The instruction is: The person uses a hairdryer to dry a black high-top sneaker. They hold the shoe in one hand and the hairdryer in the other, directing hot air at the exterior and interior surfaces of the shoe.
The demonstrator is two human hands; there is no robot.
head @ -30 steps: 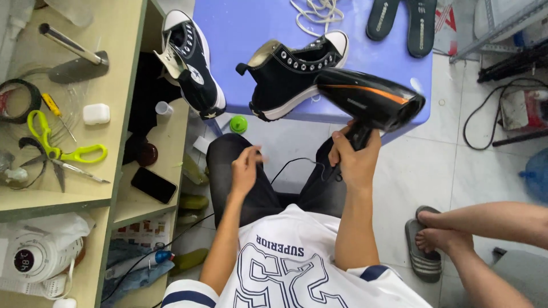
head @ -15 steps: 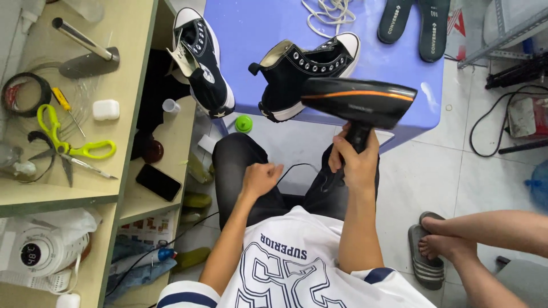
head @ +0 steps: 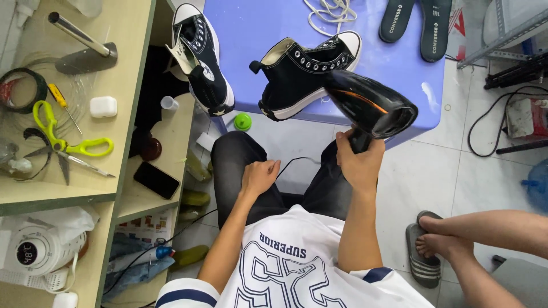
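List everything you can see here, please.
shoes: 2, black and white, on blue table
insoles: 2, dark, table's far side
laces: 1 bunch, white, table's far edge
dryer: 1, black and orange, in right hand
scissors: 1, yellow-handled, shelf
phone: 1, black, lower shelf
cap: 1, green, floor
another person's foot: 1, in a sandal
left hand: on thigh, by cord
right hand: grip on dryer handle
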